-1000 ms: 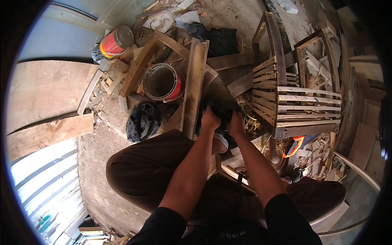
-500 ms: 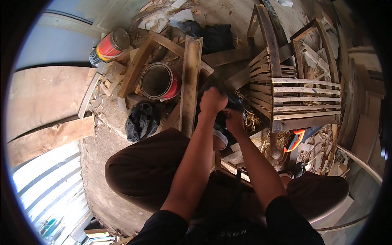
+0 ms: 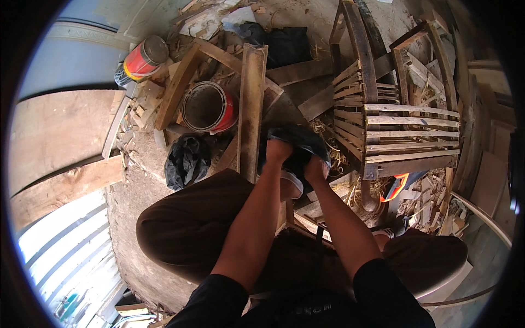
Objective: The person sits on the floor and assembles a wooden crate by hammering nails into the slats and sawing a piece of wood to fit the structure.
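A black plastic bag [image 3: 290, 134] is spread between my two hands, low in front of my legs. On its left side my left hand [image 3: 279, 150] grips the bag, its fingertips covered by the dark plastic. My right hand [image 3: 315, 169] holds the right side near the rim, and its fingers are also mostly hidden. Just left of the bag runs a long wooden plank [image 3: 252, 109]. To the right stands a slatted wooden frame [image 3: 410, 147], apart from my hands.
An open red bucket [image 3: 225, 112] stands beyond the plank, with a second red bucket [image 3: 146, 59] at the far left. Another black bag [image 3: 188, 163] lies crumpled near my left knee. An orange-handled saw [image 3: 395, 187] rests by the slatted frame. Wood scraps [image 3: 139, 112] litter the floor.
My hands have moved apart and slightly down. The black bag, bunched and mostly covered by my fists before, is now spread wider between them.
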{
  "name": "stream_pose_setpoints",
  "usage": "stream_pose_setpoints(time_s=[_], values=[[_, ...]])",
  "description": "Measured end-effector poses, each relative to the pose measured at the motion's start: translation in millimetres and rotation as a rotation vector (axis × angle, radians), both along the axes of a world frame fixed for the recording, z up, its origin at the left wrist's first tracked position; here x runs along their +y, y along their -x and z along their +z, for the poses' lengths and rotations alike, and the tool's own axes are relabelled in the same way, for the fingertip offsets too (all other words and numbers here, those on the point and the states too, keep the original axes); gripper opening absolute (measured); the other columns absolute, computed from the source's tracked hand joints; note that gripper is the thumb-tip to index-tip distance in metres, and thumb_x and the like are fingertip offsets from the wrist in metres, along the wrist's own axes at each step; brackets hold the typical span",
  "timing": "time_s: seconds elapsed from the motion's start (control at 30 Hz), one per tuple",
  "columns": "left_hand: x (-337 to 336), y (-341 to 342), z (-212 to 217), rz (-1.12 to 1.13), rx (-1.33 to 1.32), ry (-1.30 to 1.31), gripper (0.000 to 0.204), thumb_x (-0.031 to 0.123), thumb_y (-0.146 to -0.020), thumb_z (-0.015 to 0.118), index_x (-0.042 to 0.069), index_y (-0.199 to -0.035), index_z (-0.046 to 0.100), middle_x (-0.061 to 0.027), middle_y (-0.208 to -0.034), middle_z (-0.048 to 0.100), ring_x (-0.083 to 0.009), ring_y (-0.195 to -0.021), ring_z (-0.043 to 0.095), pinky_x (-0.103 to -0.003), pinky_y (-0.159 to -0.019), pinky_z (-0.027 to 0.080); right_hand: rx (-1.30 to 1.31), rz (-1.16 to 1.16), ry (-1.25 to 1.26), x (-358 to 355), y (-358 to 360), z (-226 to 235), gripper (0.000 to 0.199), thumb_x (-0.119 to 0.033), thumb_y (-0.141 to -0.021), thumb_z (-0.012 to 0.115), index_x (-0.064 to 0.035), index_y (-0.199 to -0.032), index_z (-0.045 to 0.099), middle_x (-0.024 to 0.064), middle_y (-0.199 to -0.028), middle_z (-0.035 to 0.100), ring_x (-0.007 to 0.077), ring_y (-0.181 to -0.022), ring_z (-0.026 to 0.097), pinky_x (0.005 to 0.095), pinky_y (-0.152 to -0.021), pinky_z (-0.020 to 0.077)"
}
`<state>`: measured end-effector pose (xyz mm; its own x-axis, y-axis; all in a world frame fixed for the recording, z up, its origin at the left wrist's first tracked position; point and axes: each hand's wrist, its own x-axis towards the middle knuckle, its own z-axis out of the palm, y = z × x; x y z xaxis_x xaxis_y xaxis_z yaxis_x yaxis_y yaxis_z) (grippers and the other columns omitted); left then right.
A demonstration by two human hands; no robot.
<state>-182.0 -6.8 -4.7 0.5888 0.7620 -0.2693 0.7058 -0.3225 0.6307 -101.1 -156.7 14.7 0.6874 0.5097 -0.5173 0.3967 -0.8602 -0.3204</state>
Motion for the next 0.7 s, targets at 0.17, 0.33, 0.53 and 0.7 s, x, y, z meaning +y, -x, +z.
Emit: stream_pose_setpoints(time_s=[0.17,0.33,0.53,0.7], values=[[13.4,-7.5,61.1,0.155,-0.028,0.143,0.03,0.023,-0.093,0.065,0.003,-0.113,0.074,-0.025,-0.115,0.073,-0.0473,-0.112,0.067,-0.054,-0.092,0.056,0.126,0.09,0.011,18.9,-5.9,5.1,0.037,-0.019,-0.092,0.068,-0.0017,-0.124,0.067,0.0284,-0.12,0.071,0.0457,-0.115,0.069,0.0533,-0.098,0.0562],[12.1,-8.2,57.5,0.257,-0.184,0.096,0.023,0.017,-0.092,0.064,0.007,-0.109,0.076,-0.0227,-0.111,0.075,-0.0442,-0.11,0.068,-0.05,-0.09,0.058,0.103,0.034,-0.064,20.6,2.6,-15.7,0.036,-0.021,-0.094,0.065,-0.001,-0.124,0.067,0.0293,-0.122,0.07,0.0457,-0.117,0.068,0.0543,-0.1,0.0555],[15.6,-6.1,58.3,0.311,-0.178,0.154,0.029,0.023,-0.092,0.066,0.007,-0.115,0.074,-0.0241,-0.115,0.073,-0.0456,-0.115,0.066,-0.051,-0.094,0.056,0.237,-0.07,0.018,35.9,13.1,7.6,0.041,-0.022,-0.096,0.064,-0.0036,-0.132,0.066,0.0283,-0.133,0.066,0.0435,-0.126,0.064,0.0529,-0.106,0.0532],[13.4,-11.1,64.2,0.335,-0.141,0.19,0.031,0.025,-0.091,0.067,0.007,-0.116,0.074,-0.0242,-0.114,0.074,-0.0452,-0.115,0.067,-0.049,-0.095,0.056,0.087,-0.133,0.019,27.3,29.0,-14.4,0.043,-0.026,-0.098,0.061,-0.0052,-0.135,0.064,0.0247,-0.134,0.068,0.0421,-0.125,0.066,0.0536,-0.103,0.0549]])
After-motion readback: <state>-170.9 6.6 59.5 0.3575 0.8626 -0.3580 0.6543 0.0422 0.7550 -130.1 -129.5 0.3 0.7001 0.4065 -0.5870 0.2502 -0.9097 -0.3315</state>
